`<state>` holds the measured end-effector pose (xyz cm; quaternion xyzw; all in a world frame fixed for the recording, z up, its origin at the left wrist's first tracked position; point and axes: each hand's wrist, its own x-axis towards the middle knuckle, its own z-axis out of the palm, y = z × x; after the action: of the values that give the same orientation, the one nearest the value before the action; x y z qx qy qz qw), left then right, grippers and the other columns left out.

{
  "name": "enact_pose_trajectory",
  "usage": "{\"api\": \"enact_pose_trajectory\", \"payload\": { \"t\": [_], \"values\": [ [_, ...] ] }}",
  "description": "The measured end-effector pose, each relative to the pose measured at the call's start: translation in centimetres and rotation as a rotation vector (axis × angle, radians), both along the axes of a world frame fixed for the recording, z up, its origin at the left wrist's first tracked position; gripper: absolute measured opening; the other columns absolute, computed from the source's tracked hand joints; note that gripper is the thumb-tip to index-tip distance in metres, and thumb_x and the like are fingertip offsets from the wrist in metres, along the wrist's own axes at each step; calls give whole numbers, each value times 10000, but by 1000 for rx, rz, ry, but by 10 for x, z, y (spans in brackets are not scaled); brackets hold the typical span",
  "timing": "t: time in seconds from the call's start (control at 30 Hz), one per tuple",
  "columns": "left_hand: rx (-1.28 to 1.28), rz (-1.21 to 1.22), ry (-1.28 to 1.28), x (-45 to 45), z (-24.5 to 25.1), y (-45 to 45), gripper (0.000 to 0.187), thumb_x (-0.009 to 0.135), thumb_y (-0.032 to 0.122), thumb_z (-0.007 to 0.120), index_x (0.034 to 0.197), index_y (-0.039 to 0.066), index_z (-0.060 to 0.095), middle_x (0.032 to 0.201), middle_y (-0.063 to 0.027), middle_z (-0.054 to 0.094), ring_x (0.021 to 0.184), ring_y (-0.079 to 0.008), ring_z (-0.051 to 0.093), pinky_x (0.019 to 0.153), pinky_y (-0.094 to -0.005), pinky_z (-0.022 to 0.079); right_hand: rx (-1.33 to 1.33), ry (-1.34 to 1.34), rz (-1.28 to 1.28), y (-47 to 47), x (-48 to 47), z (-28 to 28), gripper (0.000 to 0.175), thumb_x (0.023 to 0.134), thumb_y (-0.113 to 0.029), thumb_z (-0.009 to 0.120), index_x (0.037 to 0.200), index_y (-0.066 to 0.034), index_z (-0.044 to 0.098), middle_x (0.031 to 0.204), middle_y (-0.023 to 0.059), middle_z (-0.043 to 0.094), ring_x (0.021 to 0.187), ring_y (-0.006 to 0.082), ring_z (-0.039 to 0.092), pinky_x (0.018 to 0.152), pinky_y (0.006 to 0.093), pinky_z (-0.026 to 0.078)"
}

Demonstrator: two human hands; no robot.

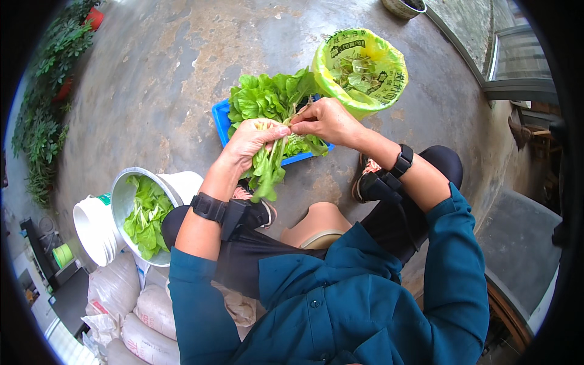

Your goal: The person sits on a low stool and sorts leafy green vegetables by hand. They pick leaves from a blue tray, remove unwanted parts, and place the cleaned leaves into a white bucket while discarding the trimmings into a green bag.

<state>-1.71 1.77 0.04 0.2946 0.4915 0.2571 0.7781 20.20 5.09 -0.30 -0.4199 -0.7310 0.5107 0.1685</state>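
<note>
Over a blue plastic crate [221, 121], my left hand [248, 141] grips a small bunch of leafy greens [268, 172], leaves hanging down toward me. My right hand [326, 119] pinches the root end of this bunch, its fingertips close against the left thumb. Lettuce-like greens [261, 101] fill the crate and spill over its edges. Just beyond my right hand stands a bin lined with a yellow-green plastic bag [325, 73], printed with writing. Wilted leaves and stem scraps [356, 75] lie inside it. To my left, a metal basin [117, 200] holds loose green leaves [145, 219].
White plastic buckets [93, 228] lie tilted beside the basin, near several filled sacks [153, 305]. Below me is a pinkish plastic stool [315, 223]. Potted plants [45, 132] line the far left. A round pot [404, 8] stands near the doorway at the upper right.
</note>
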Motion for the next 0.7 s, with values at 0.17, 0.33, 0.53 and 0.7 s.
{"api": "enact_pose_trajectory", "payload": {
  "t": [0.17, 0.33, 0.53, 0.7],
  "values": [
    [15, -9, 56, -1, 4, -1, 158, 822, 155, 740, 865, 10, 694, 746, -41, 682, 528, -31, 461, 486, -169, 356, 394, -270, -298, 18, 13, 7, 158, 826, -176, 679, 926, -58, 715, 776, 142, 685, 680, 267, 670, 663, 334, 538],
    [78, -66, 130, 3, 2, -3, 177, 838, 184, 721, 878, 14, 692, 735, -48, 690, 536, -35, 465, 495, -184, 356, 667, -15, -115, 11, 5, 20, 171, 827, -116, 607, 981, -68, 665, 835, 114, 644, 748, 307, 649, 660, 404, 520],
    [86, -189, 157, 7, -5, -7, 179, 861, 201, 690, 870, 22, 687, 688, -14, 650, 562, -36, 492, 510, -196, 360, 892, -275, 268, -10, -9, 21, 106, 724, -222, 666, 730, -117, 654, 743, 51, 526, 741, 226, 580, 660, 352, 429],
    [308, -371, 270, 8, -7, -11, 226, 889, 212, 626, 852, -7, 671, 663, -22, 630, 571, -80, 512, 541, -244, 407, 911, -251, 364, -11, -5, 21, 112, 701, -243, 652, 695, -132, 657, 791, 27, 516, 828, 197, 530, 689, 331, 407]
  ]
}}
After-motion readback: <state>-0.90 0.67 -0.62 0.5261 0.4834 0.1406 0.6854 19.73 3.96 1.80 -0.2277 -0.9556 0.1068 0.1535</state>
